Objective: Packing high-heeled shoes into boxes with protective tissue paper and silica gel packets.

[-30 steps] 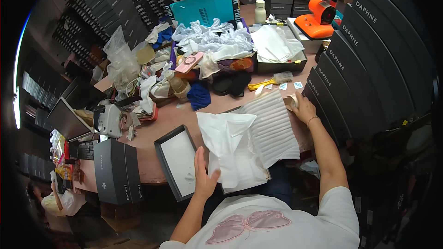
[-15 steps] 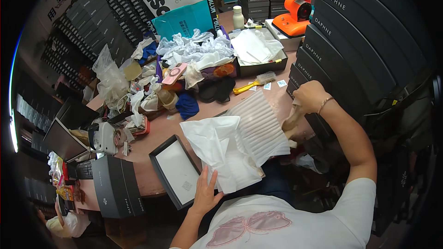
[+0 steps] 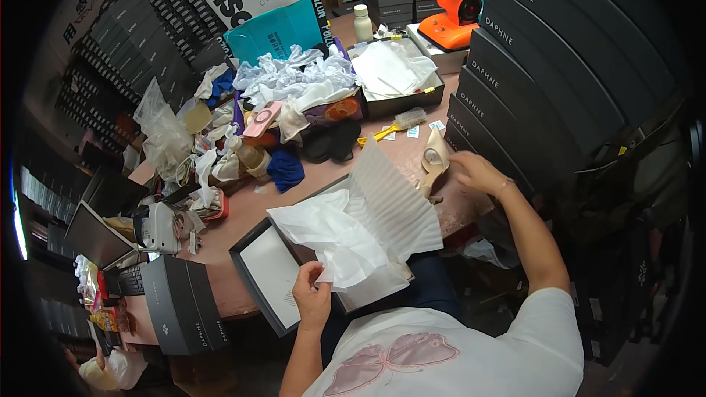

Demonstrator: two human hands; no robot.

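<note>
Listing from the tabletop (image 3: 239,220), items at the hands first.

Left hand (image 3: 313,295): fingers drawn in narrow, apparently pinching the near corner of the white tissue paper (image 3: 312,234).

Right hand (image 3: 476,173): fingers part-spread and loosely bent, apparently holding nothing, just beside the beige shoe; contact cannot be told.

Beige shoe (image 3: 437,148): one, on the tabletop, right of the foam sheet and left of the dark box stack (image 3: 518,77).

Foam sheet (image 3: 390,206): white, ribbed, overlapping the tissue paper.

Open box (image 3: 371,295): beneath both wrappings, mostly hidden, at the near edge.

Shallow tray (image 3: 271,268): black outside, white within, tilted beside the open box on the left.

Brush (image 3: 397,126): yellow handle, beyond the shoe, near small labels (image 3: 413,131).

Blue cloth (image 3: 285,170): crumpled, left of the foam sheet.

Risks, as judged: thin paper could tear if the pinched corner were pulled sharply; a knock from the right hand could topple the shoe; a dragged foam sheet could catch it; pressure on the near edge could tip the open box.
</note>
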